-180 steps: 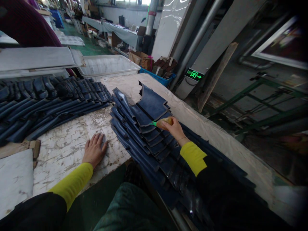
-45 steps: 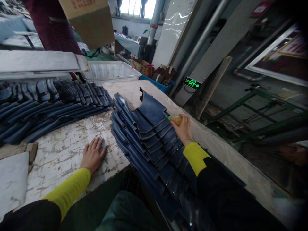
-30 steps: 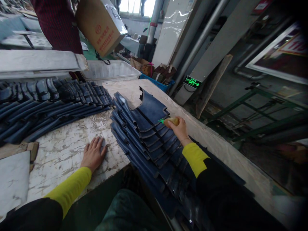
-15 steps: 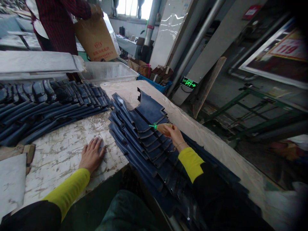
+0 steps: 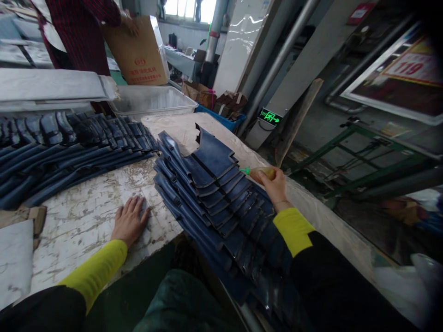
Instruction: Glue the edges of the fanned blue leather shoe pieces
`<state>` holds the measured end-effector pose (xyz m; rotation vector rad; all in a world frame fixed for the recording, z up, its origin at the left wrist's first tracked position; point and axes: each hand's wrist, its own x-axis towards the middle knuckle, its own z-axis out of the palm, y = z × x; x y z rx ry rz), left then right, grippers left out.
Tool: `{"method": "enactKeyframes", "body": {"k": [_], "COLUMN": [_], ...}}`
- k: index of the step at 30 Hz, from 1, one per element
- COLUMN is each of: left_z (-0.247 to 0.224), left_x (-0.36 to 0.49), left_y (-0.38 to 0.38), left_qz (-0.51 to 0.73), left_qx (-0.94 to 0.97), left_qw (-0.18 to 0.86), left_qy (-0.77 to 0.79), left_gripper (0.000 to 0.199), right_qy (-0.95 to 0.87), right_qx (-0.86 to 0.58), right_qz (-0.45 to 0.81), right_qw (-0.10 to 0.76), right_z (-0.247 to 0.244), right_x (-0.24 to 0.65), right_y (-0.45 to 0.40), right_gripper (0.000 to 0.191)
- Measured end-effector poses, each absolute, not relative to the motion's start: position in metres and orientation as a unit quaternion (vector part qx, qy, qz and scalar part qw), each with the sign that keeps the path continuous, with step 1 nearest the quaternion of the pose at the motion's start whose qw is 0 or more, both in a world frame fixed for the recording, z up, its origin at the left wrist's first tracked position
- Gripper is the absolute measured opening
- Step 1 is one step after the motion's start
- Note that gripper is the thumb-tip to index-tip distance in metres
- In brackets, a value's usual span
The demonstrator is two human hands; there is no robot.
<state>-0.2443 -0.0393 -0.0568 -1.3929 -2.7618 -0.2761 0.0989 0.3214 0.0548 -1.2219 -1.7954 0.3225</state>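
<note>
My right hand point(image 5: 276, 188) is closed around a squeeze bottle point(image 5: 262, 174) of amber colour with a thin green nozzle pointing left. It hovers by the right edge of a row of overlapping dark blue leather-like pieces point(image 5: 212, 157). These pieces fan from the table middle down toward my lap, and some carry shiny wet-looking streaks. Flat on the worn white tabletop point(image 5: 92, 230), fingers spread, rests my left hand point(image 5: 130, 221), left of the row and holding nothing. A second row of similar dark blue pieces point(image 5: 79, 152) lies farther left.
A clear plastic bin point(image 5: 155, 110) stands beyond the table, where another person in a striped garment point(image 5: 81, 37) handles a brown cardboard sheet point(image 5: 138, 57). Behind the table's right corner sits a blue crate point(image 5: 230, 122). A green metal frame point(image 5: 360, 152) is at the right.
My right hand has moved right with the bottle, from over the blue pieces to their right edge. My left hand stays in place. The other person's cardboard has shifted slightly and stands more upright.
</note>
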Motion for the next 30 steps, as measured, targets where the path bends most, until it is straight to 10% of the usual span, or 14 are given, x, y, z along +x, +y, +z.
{"method": "enactKeyframes", "body": {"k": [30], "left_z": [-0.055], "left_x": [-0.243], "left_y": [-0.04], "left_qz": [-0.108], "left_qx": [-0.447], "left_qw": [0.017], "left_qy": [-0.888], "left_gripper": [0.057], "right_qy": [-0.808], "right_qx": [-0.45], "right_qz": [0.113], "right_qw": [0.364], "right_z": [0.036], "right_x": [0.082], "right_y": [0.276], "right_gripper": [0.057]}}
